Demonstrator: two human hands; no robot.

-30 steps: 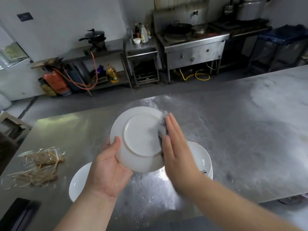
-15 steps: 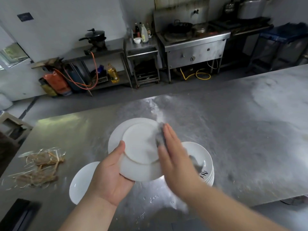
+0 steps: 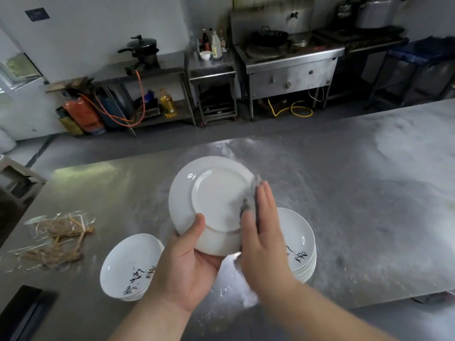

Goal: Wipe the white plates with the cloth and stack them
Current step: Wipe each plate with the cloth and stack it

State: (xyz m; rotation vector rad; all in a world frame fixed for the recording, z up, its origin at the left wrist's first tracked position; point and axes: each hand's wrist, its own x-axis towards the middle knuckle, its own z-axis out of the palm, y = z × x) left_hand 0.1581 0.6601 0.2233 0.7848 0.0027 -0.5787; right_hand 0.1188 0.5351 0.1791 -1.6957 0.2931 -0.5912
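Nearest, a dark flat object (image 3: 22, 311) is lying at the table's near left corner, cut off by the frame and too dim to identify. Just beyond, the left hand (image 3: 187, 267) is gripping one white plate (image 3: 211, 198) by its lower rim, thumb curled onto the underside, which is facing the camera. The plate is being held tilted above the steel table (image 3: 357, 217), between two piles. The right hand (image 3: 266, 242) is lying flat with straight fingers, pressing a grey cloth (image 3: 256, 180) against the plate's right side. The hand is covering most of the cloth, so only its tip and a crumpled bit by the thumb are showing. Water drops (image 3: 225, 290) are glinting on the table near the wrists.

The left pile (image 3: 128, 264) of white plates with black markings is sitting partly behind the left hand. The right pile (image 3: 301, 244) is standing taller, partly behind the right hand, its edges too blurred for counting. Further left, one clear-wrapped bundle of tan strands (image 3: 56, 237) is resting well apart from the plates.

Across the floor, a steel stove (image 3: 290, 67) is carrying a black wok (image 3: 269, 36). A low shelf (image 3: 182, 118) is holding one yellow oil bottle (image 3: 167, 103), with an orange gas cylinder (image 3: 82, 114) standing to its left.
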